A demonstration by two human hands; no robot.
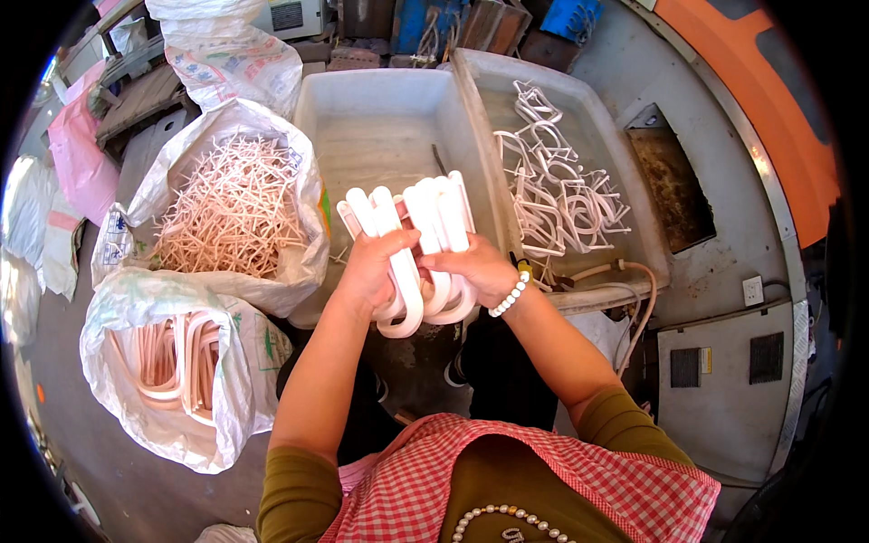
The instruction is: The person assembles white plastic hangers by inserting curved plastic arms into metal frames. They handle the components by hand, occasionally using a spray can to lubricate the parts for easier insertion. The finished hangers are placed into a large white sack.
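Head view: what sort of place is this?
Likely a factory or workshop: an open white sack of pale curved pieces, a plastic tub of bent pieces, and a vented grey metal panel.

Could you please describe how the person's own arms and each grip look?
The left grip and right grip are ungloved. A bracelet of round white beads circles the right wrist; none shows on the left. Olive-green sleeves end near the elbows, leaving the forearms bare.
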